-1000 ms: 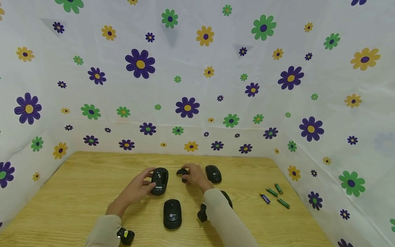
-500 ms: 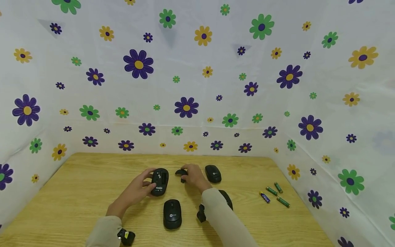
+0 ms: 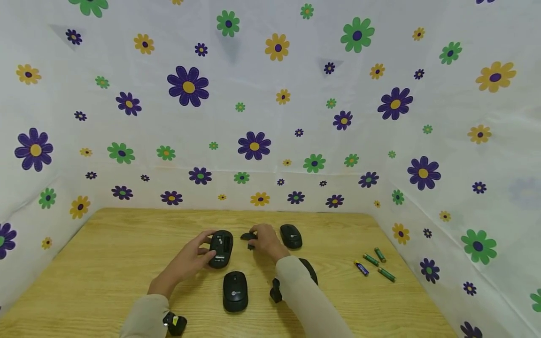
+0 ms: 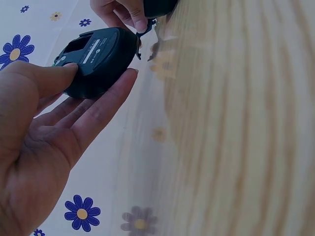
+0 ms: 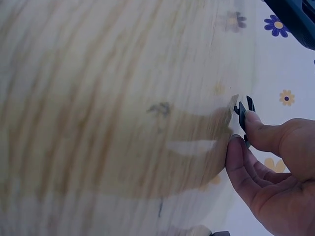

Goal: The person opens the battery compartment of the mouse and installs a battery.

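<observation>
In the head view my left hand (image 3: 190, 258) grips a black computer mouse (image 3: 220, 249) by its sides, thumb on one edge and fingers on the other. The mouse is turned underside out, showing a label and an uncovered battery slot. Just right of it, my right hand (image 3: 267, 241) pinches a small black battery cover (image 3: 247, 236) between thumb and fingertips. The right wrist view shows the cover (image 5: 241, 115) edge-on, partly hidden by the thumb. In the left wrist view the mouse (image 4: 98, 59) is held raised on the fingers, thumb on its underside.
Another black mouse (image 3: 235, 291) lies nearer on the wooden table (image 3: 127, 244). A further mouse (image 3: 290, 236) sits beyond the right hand, and one more (image 3: 310, 270) is half hidden by the right sleeve. Several batteries, green (image 3: 386, 274) and blue-yellow (image 3: 361, 268), lie at the right.
Both hands keep their holds. The left hand and its mouse have shifted slightly to the right, nearer the cover; the head view has drifted a little.
</observation>
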`<state>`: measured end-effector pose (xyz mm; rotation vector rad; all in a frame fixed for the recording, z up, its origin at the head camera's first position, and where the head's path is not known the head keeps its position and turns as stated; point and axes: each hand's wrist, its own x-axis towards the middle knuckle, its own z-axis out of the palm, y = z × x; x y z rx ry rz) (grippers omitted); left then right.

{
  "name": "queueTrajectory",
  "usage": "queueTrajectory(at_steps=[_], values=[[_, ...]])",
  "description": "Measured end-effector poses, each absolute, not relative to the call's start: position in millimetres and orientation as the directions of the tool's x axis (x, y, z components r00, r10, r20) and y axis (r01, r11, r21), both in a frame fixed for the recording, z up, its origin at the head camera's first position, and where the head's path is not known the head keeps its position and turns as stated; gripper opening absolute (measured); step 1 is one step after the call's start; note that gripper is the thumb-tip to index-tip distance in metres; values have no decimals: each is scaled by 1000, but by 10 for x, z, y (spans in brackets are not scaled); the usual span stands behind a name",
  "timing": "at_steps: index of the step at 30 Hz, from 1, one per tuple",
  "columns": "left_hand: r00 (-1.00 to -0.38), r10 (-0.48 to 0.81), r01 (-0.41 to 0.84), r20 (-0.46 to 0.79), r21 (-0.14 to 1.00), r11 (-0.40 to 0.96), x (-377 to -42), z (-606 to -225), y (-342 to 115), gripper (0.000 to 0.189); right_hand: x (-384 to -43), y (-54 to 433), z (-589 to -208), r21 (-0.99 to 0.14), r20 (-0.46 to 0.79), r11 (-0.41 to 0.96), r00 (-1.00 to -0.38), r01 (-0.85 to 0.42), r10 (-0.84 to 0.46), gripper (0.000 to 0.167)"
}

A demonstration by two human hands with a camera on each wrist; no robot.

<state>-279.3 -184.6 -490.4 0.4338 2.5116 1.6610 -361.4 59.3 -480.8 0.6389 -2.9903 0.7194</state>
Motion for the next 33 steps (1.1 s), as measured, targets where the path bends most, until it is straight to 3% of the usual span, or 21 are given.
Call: queueTrajectory(at_steps=[10,33], values=[[-960,271,170,64,907,386,-2793,-4890,-1822,59,-3649,602,-4859,-453,96,808,-921,-377,-376,28],[-944,306,218,126,932,289,-2780,-4962,-1865,59,-3589,623,-4808,-451,98,813,-926,-369,-365,29]])
